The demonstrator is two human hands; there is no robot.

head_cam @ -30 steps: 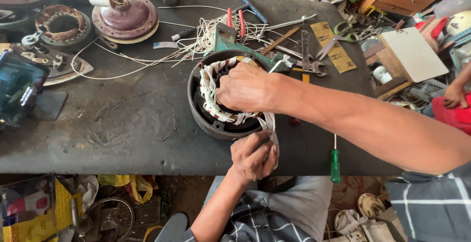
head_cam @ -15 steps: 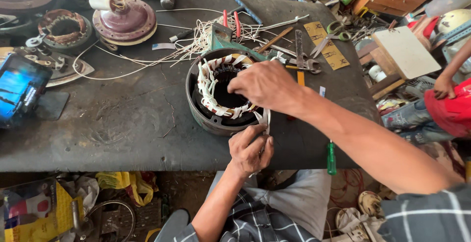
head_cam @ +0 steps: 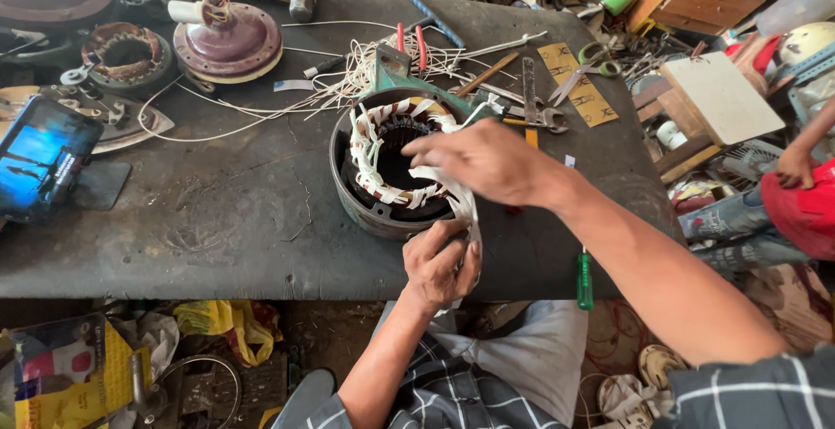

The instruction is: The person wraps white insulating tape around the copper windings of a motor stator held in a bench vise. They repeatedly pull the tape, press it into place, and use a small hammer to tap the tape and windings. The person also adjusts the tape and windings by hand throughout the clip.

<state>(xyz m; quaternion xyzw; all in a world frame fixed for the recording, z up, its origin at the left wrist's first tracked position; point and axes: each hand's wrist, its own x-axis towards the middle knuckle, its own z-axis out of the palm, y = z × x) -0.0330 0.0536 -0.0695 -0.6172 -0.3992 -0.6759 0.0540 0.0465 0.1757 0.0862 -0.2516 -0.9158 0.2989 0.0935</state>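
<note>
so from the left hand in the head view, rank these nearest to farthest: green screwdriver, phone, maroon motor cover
From the left hand:
1. Green screwdriver, just to its right at the table's near edge.
2. Maroon motor cover, far back on the left.
3. Phone, at the table's left edge.

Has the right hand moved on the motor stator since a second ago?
Yes. The right hand has shifted from over the stator's middle toward its right rim, nearer the spanner.
</note>
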